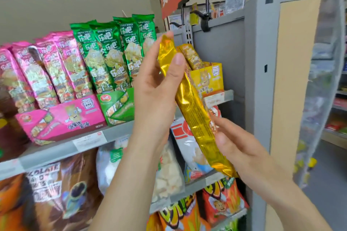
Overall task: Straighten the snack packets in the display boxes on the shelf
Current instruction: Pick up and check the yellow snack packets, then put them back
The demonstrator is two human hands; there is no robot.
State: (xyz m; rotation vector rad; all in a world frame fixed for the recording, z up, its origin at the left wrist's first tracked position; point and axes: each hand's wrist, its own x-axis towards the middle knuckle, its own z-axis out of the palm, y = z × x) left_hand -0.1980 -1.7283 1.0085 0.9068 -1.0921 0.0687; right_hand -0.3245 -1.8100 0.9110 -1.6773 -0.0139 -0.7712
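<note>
Nearest my feed, the left forearm (122, 184) and right forearm (281, 197) reach up from the bottom edge toward the shelf (56, 149). Far left on that shelf I see pink packets (47, 69) standing in a pink box (62, 120), leaning left at uneven angles. Just beside it, green packets (112, 52) stand more upright in a green box (120, 107), their tops higher than the pink ones.

Next comes the left hand (157, 88). Its thumb lies across the front of a gold packet (189, 103) near the top, and the fingers curl round behind, one fingertip showing above the packet's upper end. The gold packet is held in the air, tilted, upper end to the left and lower end to the right, in front of a yellow box (208, 78) at the right end of the shelf. Yellow packets (191, 56) stand in that box, leaning left. I cannot tell how many, as the held one covers part of them.

The right hand (238, 148) pinches the gold packet's lower part between thumb and fingers. Below the shelf, bags of snacks sit on the lower rows, with a brown bag (62, 193) at left and orange bags (221, 202) at right. A grey post (259, 80) closes the shelf on the right.
</note>
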